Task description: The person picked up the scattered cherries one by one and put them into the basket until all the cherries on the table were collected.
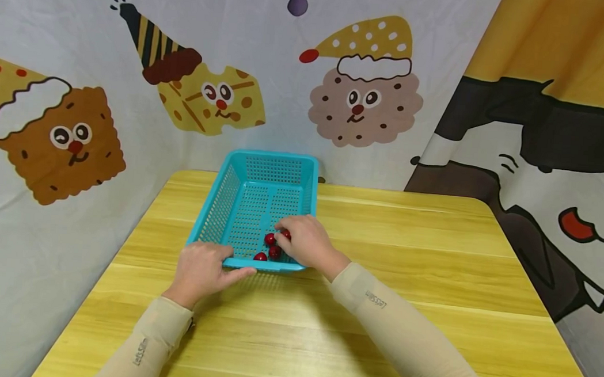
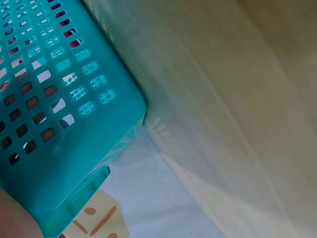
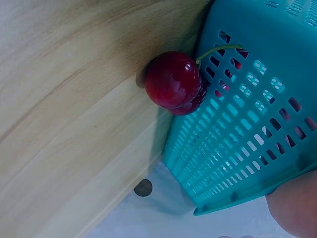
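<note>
A turquoise plastic basket (image 1: 275, 154) with perforated walls stands on the wooden table. My left hand (image 1: 200, 271) grips its near left corner, fingers over the rim and thumb along the front. Inside, near the front wall, lie dark red cherries: one (image 1: 260, 257) by the rim, another (image 1: 274, 252) beside it and a third (image 1: 270, 239) just behind. My right hand (image 1: 306, 240) reaches over the right wall and holds a cherry (image 1: 286, 233) between thumb and index finger. In the right wrist view, a stemmed cherry (image 3: 172, 79) overlaps another at the basket's outer wall.
The yellow wood-grain table (image 1: 407, 252) stretches to the right of the basket and in front of it. Behind the table hangs a pale cloth (image 1: 282, 95) printed with cartoon biscuits and cheese, close to the basket's far end.
</note>
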A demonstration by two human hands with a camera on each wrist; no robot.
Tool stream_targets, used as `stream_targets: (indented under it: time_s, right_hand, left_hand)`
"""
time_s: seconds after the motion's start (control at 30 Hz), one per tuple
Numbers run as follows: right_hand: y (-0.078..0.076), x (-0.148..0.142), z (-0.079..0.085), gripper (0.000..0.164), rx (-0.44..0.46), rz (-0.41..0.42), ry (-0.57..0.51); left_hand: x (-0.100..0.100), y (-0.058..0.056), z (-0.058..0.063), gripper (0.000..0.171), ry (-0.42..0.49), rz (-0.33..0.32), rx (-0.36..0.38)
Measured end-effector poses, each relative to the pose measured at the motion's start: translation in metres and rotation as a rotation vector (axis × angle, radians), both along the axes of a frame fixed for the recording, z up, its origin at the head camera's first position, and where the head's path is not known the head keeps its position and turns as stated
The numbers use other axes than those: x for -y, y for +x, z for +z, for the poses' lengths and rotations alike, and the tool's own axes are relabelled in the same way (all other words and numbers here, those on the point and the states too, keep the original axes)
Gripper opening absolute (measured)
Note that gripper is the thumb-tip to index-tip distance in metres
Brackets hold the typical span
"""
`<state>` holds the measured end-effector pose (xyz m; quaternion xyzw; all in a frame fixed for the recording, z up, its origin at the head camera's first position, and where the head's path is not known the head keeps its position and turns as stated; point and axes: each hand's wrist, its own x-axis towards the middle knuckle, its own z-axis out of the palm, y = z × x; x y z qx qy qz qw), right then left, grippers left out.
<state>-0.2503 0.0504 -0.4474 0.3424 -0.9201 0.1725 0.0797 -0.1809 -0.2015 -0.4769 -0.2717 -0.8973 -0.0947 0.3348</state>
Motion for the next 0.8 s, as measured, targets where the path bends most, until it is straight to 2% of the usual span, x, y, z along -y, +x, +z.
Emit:
stream_targets:
  time_s: [0.23, 0.8]
  right_hand:
    - [0.001, -0.0006, 0.0002, 0.023, -0.023, -0.002, -0.006]
    - [-0.0013, -0.0034, 0.0003, 0.028, 0.03, 0.033, -0.003]
  left_hand:
    - [0.0003, 0.0004, 0.0005, 0.07, -0.005, 0.0, -0.016]
    - [0.0004, 0.0004, -0.0008, 0.07, -0.001, 0.01, 0.003]
